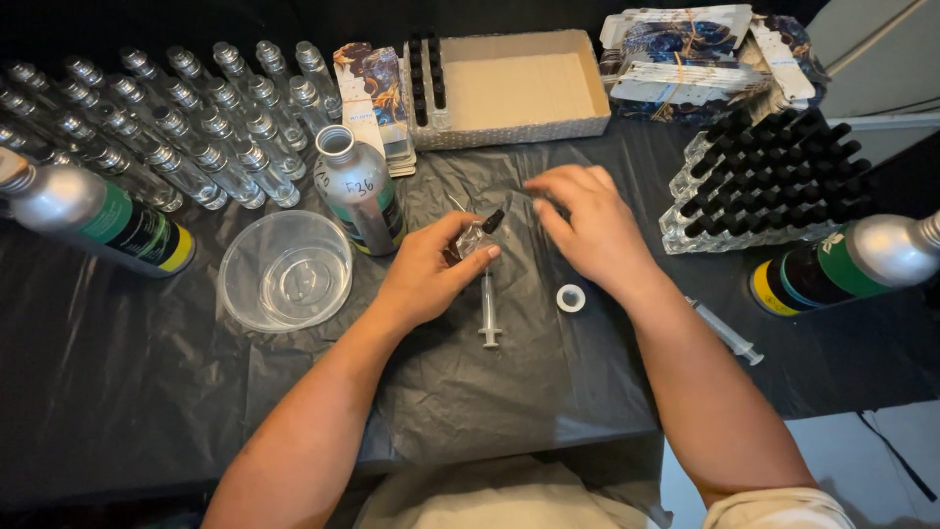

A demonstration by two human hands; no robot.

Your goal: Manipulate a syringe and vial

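My left hand (428, 272) grips a small clear glass vial with a black cap (479, 233), held over the black sheet (470, 392) that covers the table. A plastic syringe (488, 312) lies just below that hand. My right hand (587, 227) hovers to the right of the vial, fingers spread and curled down, holding nothing that I can see. A small white ring-shaped cap (571, 298) lies by my right wrist. An open silver aluminium bottle (359, 188) with a green label stands left of the vial.
A clear plastic bowl (285, 269) sits at the left. Rows of uncapped clear vials (176, 118) fill the back left. Capped vials (774, 176) are stacked at right. A cardboard box (509, 88), two lying silver bottles (93, 216) (852, 263) and a second syringe (727, 331) surround the middle.
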